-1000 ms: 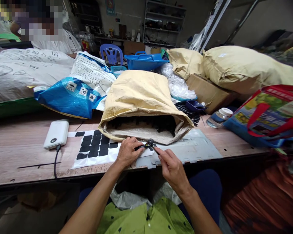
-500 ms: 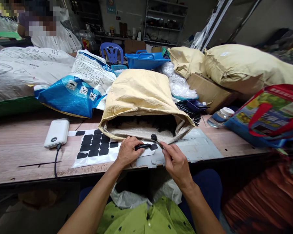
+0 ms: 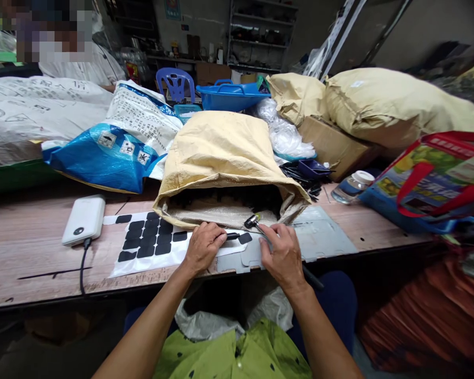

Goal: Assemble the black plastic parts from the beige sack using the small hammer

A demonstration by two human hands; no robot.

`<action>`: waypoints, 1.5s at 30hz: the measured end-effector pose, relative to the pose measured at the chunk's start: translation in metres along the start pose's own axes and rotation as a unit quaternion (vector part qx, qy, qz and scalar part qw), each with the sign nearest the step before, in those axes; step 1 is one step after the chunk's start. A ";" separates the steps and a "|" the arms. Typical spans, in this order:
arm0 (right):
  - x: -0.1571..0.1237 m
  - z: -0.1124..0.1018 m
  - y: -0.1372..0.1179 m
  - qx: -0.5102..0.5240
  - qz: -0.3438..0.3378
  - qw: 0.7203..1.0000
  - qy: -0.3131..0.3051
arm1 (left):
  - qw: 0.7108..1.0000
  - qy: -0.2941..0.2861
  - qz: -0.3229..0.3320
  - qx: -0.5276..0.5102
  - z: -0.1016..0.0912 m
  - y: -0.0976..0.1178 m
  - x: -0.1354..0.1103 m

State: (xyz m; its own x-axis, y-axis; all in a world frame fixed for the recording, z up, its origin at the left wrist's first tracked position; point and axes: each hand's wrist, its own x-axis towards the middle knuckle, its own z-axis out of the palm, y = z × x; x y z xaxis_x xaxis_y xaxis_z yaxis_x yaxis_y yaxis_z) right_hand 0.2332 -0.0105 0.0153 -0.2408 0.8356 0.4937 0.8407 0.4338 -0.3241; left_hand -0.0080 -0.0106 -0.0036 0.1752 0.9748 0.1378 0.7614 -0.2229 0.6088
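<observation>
Both grips are narrow: the right hand curls around the shaft of a small hammer, the left hand holds a black rod (partly hidden by that hand) over the white sheet on the tabletop. From the right hand, the rod lies to the left, its long axis roughly crosswise and its free end toward that hand; the left hand, touching it, is nearer. The hammer's head sits beyond the rod's tip, apart from it, by the mouth of the tan sack.
</observation>
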 end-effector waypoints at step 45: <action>0.021 0.036 -0.028 0.223 -0.087 0.961 -0.141 | 0.998 -0.013 0.026 -0.062 -0.008 0.001 -0.004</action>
State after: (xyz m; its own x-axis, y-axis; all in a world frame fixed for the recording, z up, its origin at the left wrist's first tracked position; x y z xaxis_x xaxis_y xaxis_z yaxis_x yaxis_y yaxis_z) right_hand 0.1869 0.0070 0.0054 -0.5342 0.7676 0.3542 0.4989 0.6245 -0.6009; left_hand -0.0130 -0.0148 0.0027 0.2291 0.9615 0.1519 0.6676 -0.2688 0.6943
